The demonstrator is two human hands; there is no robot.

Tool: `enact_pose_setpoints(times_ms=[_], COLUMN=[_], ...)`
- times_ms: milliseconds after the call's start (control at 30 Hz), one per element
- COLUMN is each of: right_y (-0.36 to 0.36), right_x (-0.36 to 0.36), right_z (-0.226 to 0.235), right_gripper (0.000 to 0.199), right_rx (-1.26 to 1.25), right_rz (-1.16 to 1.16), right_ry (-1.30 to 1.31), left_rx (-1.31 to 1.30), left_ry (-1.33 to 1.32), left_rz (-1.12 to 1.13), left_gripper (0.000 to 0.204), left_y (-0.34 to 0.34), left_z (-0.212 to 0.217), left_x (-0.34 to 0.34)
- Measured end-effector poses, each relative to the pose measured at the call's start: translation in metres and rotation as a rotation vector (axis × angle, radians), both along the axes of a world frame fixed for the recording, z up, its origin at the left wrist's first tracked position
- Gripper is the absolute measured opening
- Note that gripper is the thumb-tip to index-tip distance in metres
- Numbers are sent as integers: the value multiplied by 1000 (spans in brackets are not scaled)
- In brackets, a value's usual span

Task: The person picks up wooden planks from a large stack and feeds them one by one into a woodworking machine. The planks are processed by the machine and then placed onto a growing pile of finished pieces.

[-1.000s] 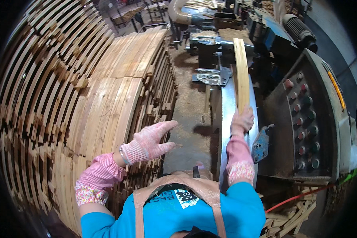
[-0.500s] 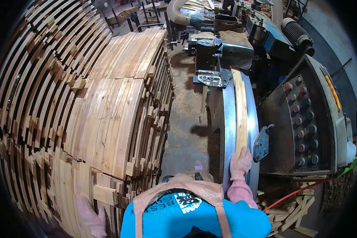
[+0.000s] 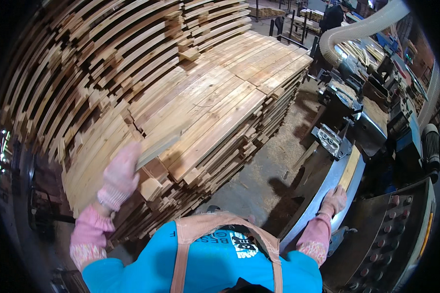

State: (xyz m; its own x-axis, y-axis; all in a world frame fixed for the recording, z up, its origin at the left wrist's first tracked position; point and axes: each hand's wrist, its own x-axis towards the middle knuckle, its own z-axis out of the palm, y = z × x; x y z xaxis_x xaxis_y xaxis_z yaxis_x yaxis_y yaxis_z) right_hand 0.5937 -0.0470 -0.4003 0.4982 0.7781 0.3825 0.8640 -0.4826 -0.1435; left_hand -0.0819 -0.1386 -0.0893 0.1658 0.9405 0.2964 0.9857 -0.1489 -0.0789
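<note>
Since half a second ago your left pink-gloved hand [image 3: 120, 176] has risen and closed on one pale wooden slat's [image 3: 154, 146] end atop the big stacked pile of slats [image 3: 205, 107]. Your right pink-gloved hand [image 3: 334, 200] presses flat, fingers spread, against a second slat [image 3: 349, 168] on the grey steel machine table [image 3: 313, 195]. Sawdust covers the concrete floor [image 3: 264, 171]; one ribbed white hose [image 3: 357, 29] arches beyond.

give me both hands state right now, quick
left hand: closed on the end of a wooden slat on the stack.
right hand: open, resting on the wooden strip on the machine bed.
</note>
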Motion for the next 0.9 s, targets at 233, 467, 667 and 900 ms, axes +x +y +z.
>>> enact_pose_setpoints(times_ms=[233,467,667,900], right_y=[75,-55,-202,-142], right_x=[-108,-204,-184,-106], right_z=[152,161,50,6], right_gripper=[75,90,76,69], right_rx=[-41,105,18,138], right_rz=[873,906,-173,-463], right_ry=[1232,814,463,174], left_rx=[-144,158,-74,-130], left_ry=[489,263,85,32], left_rz=[-622,-1270,-1267,-1006], left_gripper=[44,38,49,57], left_y=[117,153,156,158], left_z=[10,-12,-17,-33], left_x=[125,258,248,187])
